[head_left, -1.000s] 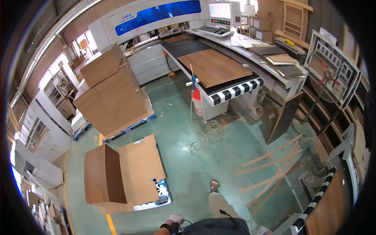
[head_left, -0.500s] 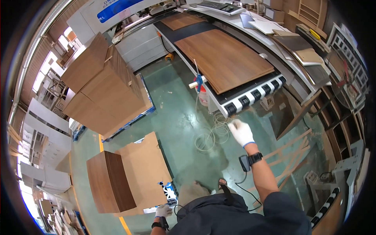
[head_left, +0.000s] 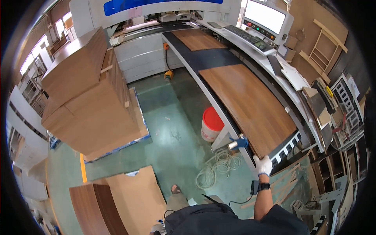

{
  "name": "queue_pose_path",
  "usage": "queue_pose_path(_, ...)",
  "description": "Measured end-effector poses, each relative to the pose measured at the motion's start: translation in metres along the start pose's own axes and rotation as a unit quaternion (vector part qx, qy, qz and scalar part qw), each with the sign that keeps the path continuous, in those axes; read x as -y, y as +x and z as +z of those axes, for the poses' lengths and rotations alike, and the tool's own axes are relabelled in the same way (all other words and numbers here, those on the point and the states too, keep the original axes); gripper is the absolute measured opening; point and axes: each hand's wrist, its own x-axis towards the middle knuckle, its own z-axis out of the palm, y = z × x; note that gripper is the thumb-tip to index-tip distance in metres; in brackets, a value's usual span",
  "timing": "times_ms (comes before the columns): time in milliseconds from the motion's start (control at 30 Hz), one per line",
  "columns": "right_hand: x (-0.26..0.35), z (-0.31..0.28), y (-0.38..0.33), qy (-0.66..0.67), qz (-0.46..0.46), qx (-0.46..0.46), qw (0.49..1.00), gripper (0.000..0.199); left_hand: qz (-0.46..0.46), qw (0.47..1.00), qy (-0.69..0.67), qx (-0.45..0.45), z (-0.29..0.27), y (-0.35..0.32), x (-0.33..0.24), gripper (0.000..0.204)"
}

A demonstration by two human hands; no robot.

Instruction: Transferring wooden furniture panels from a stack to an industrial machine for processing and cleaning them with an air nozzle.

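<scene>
My right hand (head_left: 263, 166), in a white knitted glove, is at the near corner of a long brown wood-grain panel (head_left: 250, 105), with its fingers closed on the edge. The panel lies on the black-topped machine bed (head_left: 209, 58); a shorter wood-grain panel (head_left: 199, 39) lies farther along it. A blue air gun (head_left: 239, 142) hangs at the bed's near left side, just left of that hand. My gloved left hand (head_left: 157, 227) is low at the bottom edge, beside a cardboard sheet (head_left: 137, 188); its fingers are mostly hidden.
A tall stack of brown panels (head_left: 94, 121) stands on a pallet at left. More brown panels (head_left: 94, 207) lie on the cardboard. A red-lidded bucket (head_left: 212, 123) and coiled clear hose (head_left: 215, 172) are on the floor beside the bed. A monitor (head_left: 264, 17) stands at far right.
My right hand has come onto the panel's near corner from the air beyond the bed's end. The view has shifted toward the machine, and my left hand has sunk toward the lower edge.
</scene>
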Motion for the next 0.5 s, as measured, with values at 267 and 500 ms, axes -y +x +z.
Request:
queue_pose_path(267, 0.009, 0.021, 0.001, 0.007, 0.02, -0.036, 0.999, 0.043, -0.044, 0.976, -0.185, -0.107, -0.33, 0.152, 0.118, 0.021)
queue_pose_path(500, -0.005, 0.008, 0.016, 0.178, 0.159, 0.168, 0.957, 0.026, 0.199, 0.895, -0.292, -0.271, -0.703, 0.311, -0.13, 0.045)
